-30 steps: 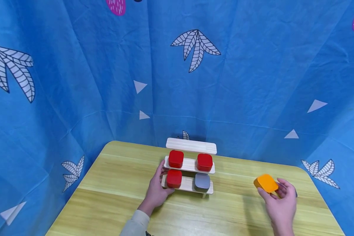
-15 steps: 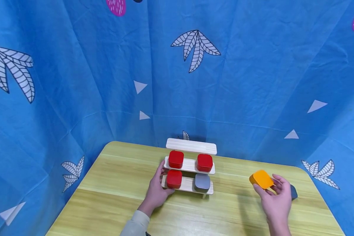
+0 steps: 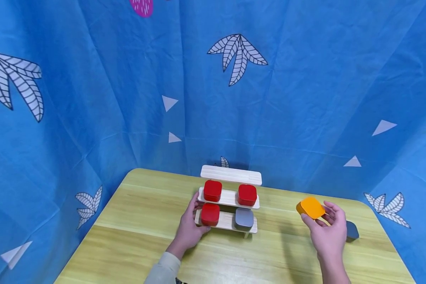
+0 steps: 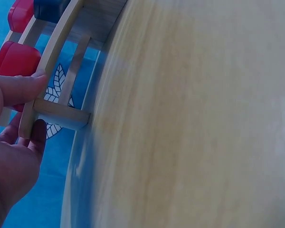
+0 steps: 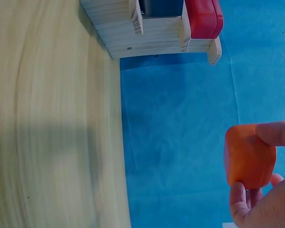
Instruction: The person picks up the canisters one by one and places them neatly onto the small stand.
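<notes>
A small three-step wooden rack (image 3: 230, 175) stands near the back of the table. My left hand (image 3: 189, 230) grips the left end of its lowest board, thumb above and fingers below in the left wrist view. Red rounded-square boxes sit on the middle step, one at left (image 3: 212, 190) and one at right (image 3: 247, 195). The lowest step carries another red box (image 3: 210, 214) at left and a grey-blue box (image 3: 244, 218) at right. To the rack's right, my right hand (image 3: 329, 232) pinches an orange rounded-square box (image 5: 249, 156) between thumb and fingers, raised over the table.
A dark blue-grey box (image 3: 352, 231) lies on the table behind my right hand, partly hidden by it. The light wooden table (image 3: 135, 221) has rounded back corners. A blue patterned curtain (image 3: 287, 98) hangs close behind and at the sides.
My right hand has moved left and farther back with the orange box, uncovering more of the dark box. My left hand keeps its hold on the rack.
</notes>
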Demonstrator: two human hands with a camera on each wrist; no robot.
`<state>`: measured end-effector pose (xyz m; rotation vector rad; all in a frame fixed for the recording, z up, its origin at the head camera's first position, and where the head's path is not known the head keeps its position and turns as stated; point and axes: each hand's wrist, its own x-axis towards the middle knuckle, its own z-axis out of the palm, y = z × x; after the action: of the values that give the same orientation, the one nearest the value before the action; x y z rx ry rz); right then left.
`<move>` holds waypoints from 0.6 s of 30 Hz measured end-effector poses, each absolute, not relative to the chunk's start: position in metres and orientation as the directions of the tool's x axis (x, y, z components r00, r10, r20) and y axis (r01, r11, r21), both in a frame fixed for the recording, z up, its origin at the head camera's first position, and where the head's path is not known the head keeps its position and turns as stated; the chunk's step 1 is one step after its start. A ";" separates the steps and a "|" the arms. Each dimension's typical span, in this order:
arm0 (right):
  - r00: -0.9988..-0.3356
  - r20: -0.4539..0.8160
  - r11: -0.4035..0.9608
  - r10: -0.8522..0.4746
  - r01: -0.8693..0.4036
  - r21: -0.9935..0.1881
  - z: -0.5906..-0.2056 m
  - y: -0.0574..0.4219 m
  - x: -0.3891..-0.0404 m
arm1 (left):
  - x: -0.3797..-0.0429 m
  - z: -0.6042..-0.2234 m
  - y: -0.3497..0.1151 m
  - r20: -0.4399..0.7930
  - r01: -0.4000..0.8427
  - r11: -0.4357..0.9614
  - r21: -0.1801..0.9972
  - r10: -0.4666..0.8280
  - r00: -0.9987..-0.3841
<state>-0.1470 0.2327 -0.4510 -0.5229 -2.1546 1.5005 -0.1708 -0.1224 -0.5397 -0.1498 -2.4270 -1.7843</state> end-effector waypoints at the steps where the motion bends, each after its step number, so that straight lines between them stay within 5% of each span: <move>1: -0.823 0.157 0.334 0.547 0.042 -0.942 -0.450 0.232 -0.148 | -0.171 -0.539 -0.122 0.160 0.154 0.296 0.943 0.006 -0.987; 18: -0.838 0.206 0.322 0.506 -0.038 -0.946 -0.441 0.220 -0.159 | -0.171 -0.538 -0.122 0.155 0.153 0.293 0.944 0.015 -0.988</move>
<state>-0.1592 0.2205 -0.4410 -0.4120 -2.1227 1.5375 -0.1710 -0.1224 -0.5382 -0.1582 -2.4301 -1.7944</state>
